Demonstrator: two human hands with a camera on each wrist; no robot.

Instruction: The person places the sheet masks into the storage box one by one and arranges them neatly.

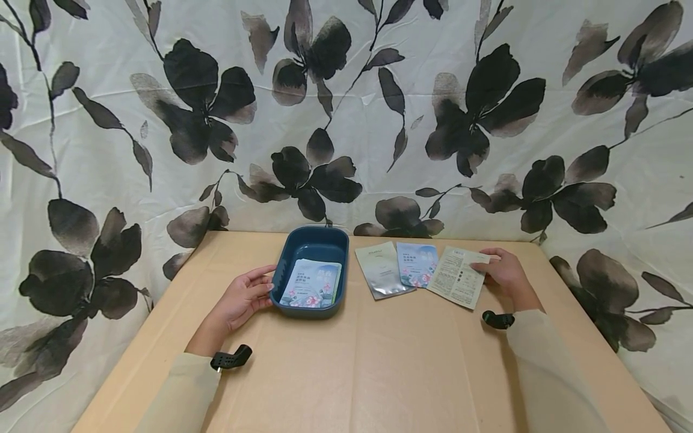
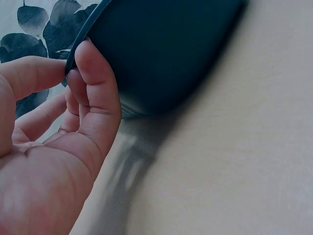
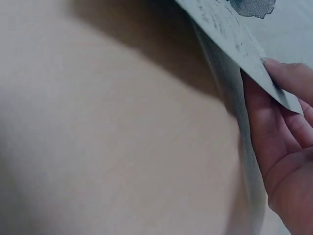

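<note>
L hand (image 1: 243,302) pinches blue bin (image 1: 308,312) at L rim, prob. for steadiness. R hand (image 1: 506,272) pinches printed packet (image 1: 457,278) nr. R edge, likely so text shows.

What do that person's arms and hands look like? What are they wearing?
The left hand and right hand are bare, without gloves. The sleeves are plain, pale beige, and reach nearly to the wrists. A small black strap-like piece sticks out by each cuff.
</note>
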